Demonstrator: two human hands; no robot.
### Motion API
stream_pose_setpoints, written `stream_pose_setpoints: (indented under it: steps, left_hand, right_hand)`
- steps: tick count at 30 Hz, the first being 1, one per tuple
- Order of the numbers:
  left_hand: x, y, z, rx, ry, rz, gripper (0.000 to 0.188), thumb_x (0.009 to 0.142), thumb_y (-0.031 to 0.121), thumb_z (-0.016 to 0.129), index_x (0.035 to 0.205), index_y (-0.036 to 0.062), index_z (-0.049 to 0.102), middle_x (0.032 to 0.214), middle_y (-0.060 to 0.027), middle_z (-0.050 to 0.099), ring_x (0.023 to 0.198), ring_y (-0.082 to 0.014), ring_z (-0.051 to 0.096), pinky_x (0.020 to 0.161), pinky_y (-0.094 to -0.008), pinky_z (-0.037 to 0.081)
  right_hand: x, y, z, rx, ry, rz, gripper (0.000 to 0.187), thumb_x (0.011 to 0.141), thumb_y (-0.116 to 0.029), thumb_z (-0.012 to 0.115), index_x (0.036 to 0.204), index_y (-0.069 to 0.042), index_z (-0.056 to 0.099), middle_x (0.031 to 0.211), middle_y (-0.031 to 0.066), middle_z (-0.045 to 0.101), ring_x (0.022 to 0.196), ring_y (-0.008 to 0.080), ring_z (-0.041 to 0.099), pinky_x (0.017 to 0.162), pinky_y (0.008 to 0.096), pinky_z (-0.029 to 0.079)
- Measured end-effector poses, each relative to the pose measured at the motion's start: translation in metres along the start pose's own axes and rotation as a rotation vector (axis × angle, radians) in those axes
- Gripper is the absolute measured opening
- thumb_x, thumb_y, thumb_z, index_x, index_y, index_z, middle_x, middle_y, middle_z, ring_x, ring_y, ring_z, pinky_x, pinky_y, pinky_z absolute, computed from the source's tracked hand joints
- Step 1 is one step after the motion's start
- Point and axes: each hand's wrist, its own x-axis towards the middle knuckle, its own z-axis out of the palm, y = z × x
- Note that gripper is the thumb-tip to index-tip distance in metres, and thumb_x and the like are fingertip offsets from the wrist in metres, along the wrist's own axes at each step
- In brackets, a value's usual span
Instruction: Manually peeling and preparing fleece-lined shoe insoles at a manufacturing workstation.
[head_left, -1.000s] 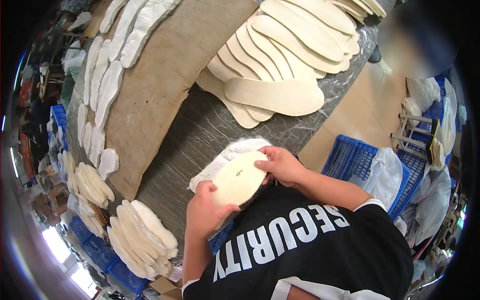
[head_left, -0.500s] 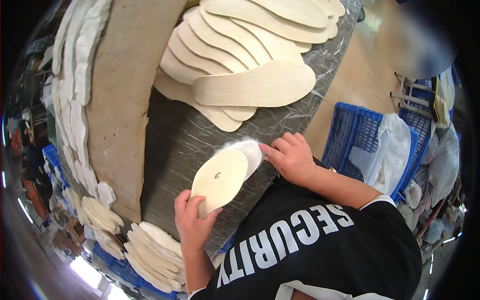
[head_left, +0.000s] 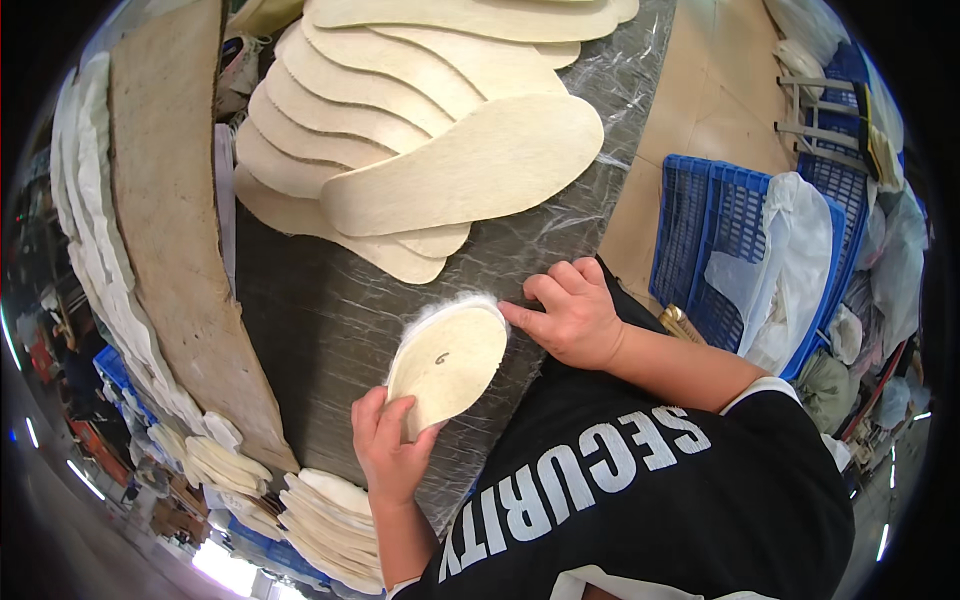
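My left hand (head_left: 390, 440) is closed on the near end of a cream insole (head_left: 450, 365), thumb on top, with a small dark mark showing on its face. Under it lies a white fleecy insole (head_left: 425, 322), its fuzzy rim showing along the far and left edges. My right hand (head_left: 570, 312) is closed at the far right tip of the two layers, index finger stretched to the white edge and the other fingers curled. Its thumb is mostly hidden. Beyond my hands, large cream insoles (head_left: 470, 165) lie fanned out in an overlapping pile on the dark plastic-covered table (head_left: 310, 320).
A long brown board (head_left: 170, 150) runs along the table's left side, with white fleecy pieces (head_left: 95, 230) beyond it. Stacked insoles (head_left: 330, 525) lie at the near left. On the floor at right stand blue crates (head_left: 690, 230) with a plastic bag (head_left: 790, 260), near a metal-legged stool (head_left: 825, 120).
The cream insole has come over the white one and now covers most of it; before, the white far end stuck out. The view has shifted, moving the pile and board leftward.
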Motion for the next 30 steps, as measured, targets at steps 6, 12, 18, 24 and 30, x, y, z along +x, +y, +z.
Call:
stream_pose_setpoints:
  steps: [6, 12, 18, 24, 30]
  left_hand:
    - [0.0016, -0.0022, -0.0002, 0.008, -0.035, -0.005, 0.051, 0.052, 0.011, 0.084, 0.097, 0.0064, 0.063, 0.114, -0.015, 0.051, 0.103, -0.0338, 0.053, 0.086, -0.0413, 0.045]
    - [0.0031, -0.0021, 0.0006, 0.003, -0.051, -0.023, 0.052, 0.051, 0.009, 0.085, 0.098, 0.0066, 0.062, 0.115, -0.0145, 0.051, 0.103, -0.0332, 0.053, 0.087, -0.0409, 0.045]
    - [0.0038, -0.0038, 0.0005, -0.002, -0.063, -0.026, 0.053, 0.051, 0.009, 0.085, 0.099, 0.0065, 0.062, 0.115, -0.0142, 0.05, 0.102, -0.0328, 0.054, 0.086, -0.0406, 0.046]
    - [0.0064, -0.002, 0.0005, 0.02, -0.072, -0.025, 0.054, 0.051, 0.008, 0.085, 0.099, 0.0068, 0.061, 0.116, -0.0145, 0.05, 0.102, -0.0327, 0.054, 0.085, -0.0403, 0.046]
    - [0.0078, -0.0008, 0.0026, 0.033, -0.07, -0.027, 0.055, 0.05, 0.008, 0.086, 0.099, 0.0071, 0.061, 0.115, -0.0145, 0.051, 0.102, -0.0328, 0.055, 0.084, -0.0402, 0.047]
  right_hand:
    - [-0.003, 0.0005, 0.0018, 0.014, 0.002, 0.004, 0.027, 0.069, -0.02, 0.064, 0.095, -0.022, 0.072, 0.084, -0.003, 0.052, 0.076, 0.0163, 0.047, 0.07, 0.0346, 0.032]
    - [-0.0032, 0.0002, 0.0024, 0.013, 0.004, 0.002, 0.024, 0.073, -0.021, 0.06, 0.093, -0.022, 0.072, 0.083, -0.0033, 0.049, 0.078, 0.0166, 0.046, 0.071, 0.0341, 0.032]
    - [-0.0024, 0.0012, 0.0029, 0.01, 0.017, -0.003, 0.025, 0.07, -0.022, 0.064, 0.093, -0.023, 0.073, 0.083, -0.0042, 0.053, 0.074, 0.0144, 0.048, 0.069, 0.0338, 0.032]
    - [-0.0027, 0.0011, 0.0029, 0.015, 0.017, 0.001, 0.026, 0.07, -0.021, 0.064, 0.094, -0.023, 0.073, 0.083, -0.0046, 0.052, 0.074, 0.0143, 0.048, 0.069, 0.0336, 0.032]
    - [-0.0028, 0.0018, 0.0033, 0.025, 0.016, 0.004, 0.027, 0.068, -0.021, 0.066, 0.094, -0.023, 0.072, 0.082, -0.0047, 0.052, 0.074, 0.0142, 0.047, 0.069, 0.0336, 0.031]
